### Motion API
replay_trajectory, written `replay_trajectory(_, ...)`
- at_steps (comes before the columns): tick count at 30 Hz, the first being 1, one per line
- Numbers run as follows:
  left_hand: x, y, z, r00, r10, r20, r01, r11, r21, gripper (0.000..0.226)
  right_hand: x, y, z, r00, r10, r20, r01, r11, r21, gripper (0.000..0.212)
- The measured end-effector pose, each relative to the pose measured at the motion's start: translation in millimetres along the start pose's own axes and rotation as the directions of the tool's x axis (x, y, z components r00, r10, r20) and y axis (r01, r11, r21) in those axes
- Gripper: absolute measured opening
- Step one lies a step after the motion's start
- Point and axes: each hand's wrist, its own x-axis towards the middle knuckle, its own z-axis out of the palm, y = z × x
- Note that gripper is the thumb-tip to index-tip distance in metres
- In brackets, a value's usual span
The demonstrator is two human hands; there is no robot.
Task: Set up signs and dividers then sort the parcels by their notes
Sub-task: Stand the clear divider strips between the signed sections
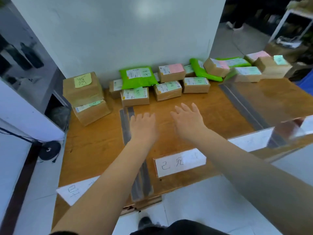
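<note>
Both arms stretched forward, left hand [144,127] and right hand [188,120] palm-down, fingers straight, holding nothing.

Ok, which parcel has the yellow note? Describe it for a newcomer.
Look at the wooden table, far left corner by the white wall. Two brown boxes are stacked there; it is the top box. It alone carries a yellow sticky note; neighbouring notes are green or pink.
</note>
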Motion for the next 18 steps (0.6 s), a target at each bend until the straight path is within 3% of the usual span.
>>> replay_trajectory(11, 7, 188, -9, 0.981, 0.162, -0.105, -0.166, 0.986, -0.031, 0.049, -107, 175, 9, 0.970, 0.241, -0.035, -0.242, 0.970, -0.015, 0.054)
replay_trajectory(18, 13, 272, -6, 0.955, 0.276, -0.106, -0.279, 0.960, -0.017, 0.054, -151, 248, 27, 0.944, 0.329, -0.017, -0.330, 0.942, -0.056, 0.054)
